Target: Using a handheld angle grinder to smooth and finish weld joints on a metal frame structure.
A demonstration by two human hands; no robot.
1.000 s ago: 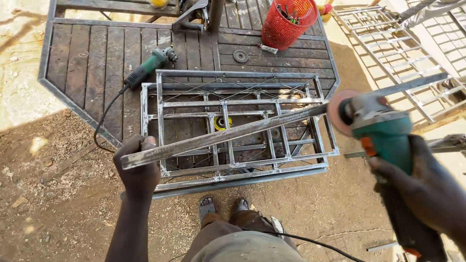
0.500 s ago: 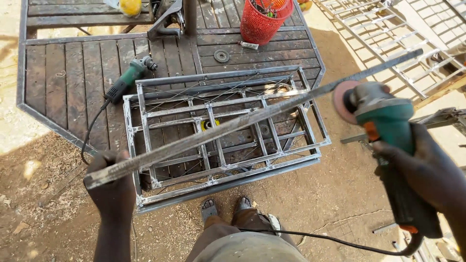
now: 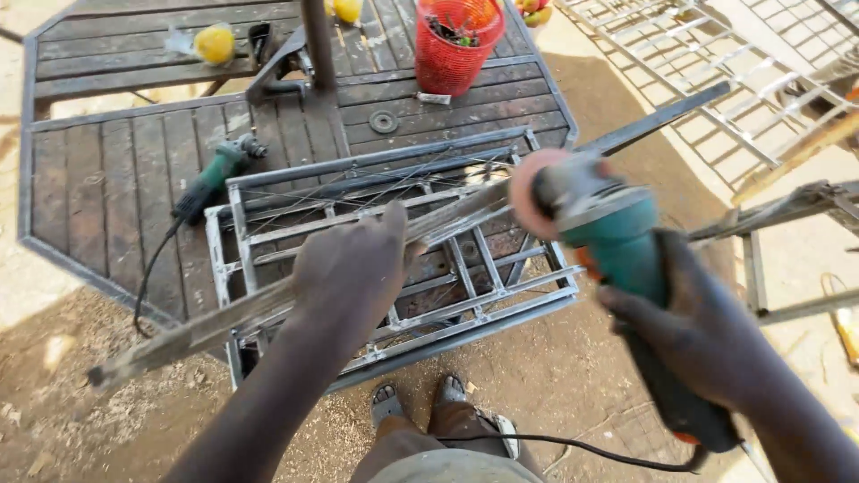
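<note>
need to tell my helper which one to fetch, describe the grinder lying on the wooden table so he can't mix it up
Start at the dark wooden plank table behind the grey welded steel frame. Just off the frame's far left corner lies the small green and black angle grinder, its black cord trailing off the table's near edge. Unlike the teal angle grinder in the right hand, nobody holds it.

My left hand sat clenched, knuckles up, at the frame's centre; my right hand was curled tight, lower right.
</note>
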